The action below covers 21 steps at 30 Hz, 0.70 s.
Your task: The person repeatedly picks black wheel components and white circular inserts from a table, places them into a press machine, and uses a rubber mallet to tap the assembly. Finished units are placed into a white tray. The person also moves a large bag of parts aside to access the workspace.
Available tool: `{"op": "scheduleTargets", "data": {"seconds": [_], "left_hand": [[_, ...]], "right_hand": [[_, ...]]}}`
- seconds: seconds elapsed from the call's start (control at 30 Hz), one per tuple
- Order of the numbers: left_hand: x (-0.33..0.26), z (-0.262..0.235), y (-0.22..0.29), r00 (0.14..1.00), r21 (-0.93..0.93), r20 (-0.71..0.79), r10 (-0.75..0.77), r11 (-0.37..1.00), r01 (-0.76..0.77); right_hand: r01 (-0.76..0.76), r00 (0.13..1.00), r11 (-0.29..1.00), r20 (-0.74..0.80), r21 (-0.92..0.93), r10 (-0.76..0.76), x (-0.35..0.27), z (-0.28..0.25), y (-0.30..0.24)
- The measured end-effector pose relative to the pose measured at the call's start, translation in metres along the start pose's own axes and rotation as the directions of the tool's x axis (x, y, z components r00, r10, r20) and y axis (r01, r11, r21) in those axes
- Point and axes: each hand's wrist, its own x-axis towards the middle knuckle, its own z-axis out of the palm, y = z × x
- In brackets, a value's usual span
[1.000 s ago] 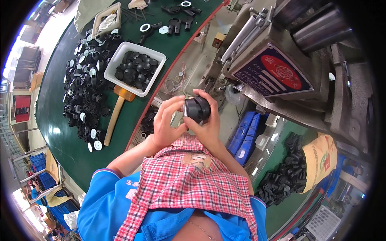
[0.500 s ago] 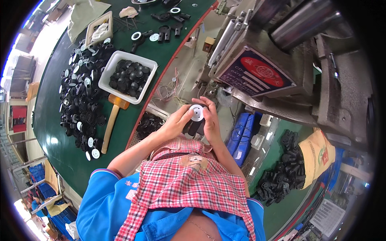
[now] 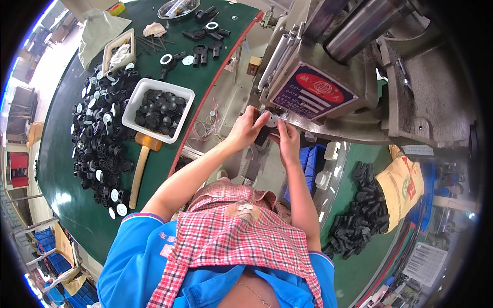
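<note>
Both hands hold a black plastic part with a round white disc (image 3: 271, 121) on its upper face. It is at the lower edge of a metal press (image 3: 354, 97), just below the press's dark label plate. My left hand (image 3: 247, 128) grips the part from the left, thumb against the disc. From the right, my right hand (image 3: 287, 139) has its fingers closed on the same part. The part's black body reaches down between my hands. Whether it touches the press is hard to see, and the fingertips partly hide it.
On the green table (image 3: 64, 169) at left are a heap of black parts with white discs (image 3: 100, 138), a white tub (image 3: 184, 115) of black caps and a mallet (image 3: 138, 172). At right, black parts (image 3: 359, 220) lie beside a yellow sack (image 3: 403, 185). Blue bins (image 3: 310, 164) stand below the press.
Both hands have moved forward and slightly right, away from my apron, carrying the black part to the press's lower edge. My arms are stretched out further.
</note>
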Motion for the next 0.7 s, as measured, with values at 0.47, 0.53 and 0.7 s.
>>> {"op": "scheduleTargets", "data": {"seconds": [0.47,0.53,0.7], "left_hand": [[-0.023,-0.004,-0.060,0.996,0.019,0.046,-0.074,0.997,0.073],[-0.023,-0.006,-0.054,0.997,0.066,0.029,-0.066,0.996,0.064],[-0.024,-0.007,-0.048,0.997,0.142,-0.031,-0.072,0.987,0.076]], "right_hand": [[-0.088,0.996,0.993,-0.002,0.072,0.089,0.007,0.005,0.025],[-0.097,0.995,0.994,-0.006,0.053,0.098,0.008,0.004,0.023],[-0.123,0.989,0.989,-0.077,0.085,0.129,0.016,-0.012,0.037]]}}
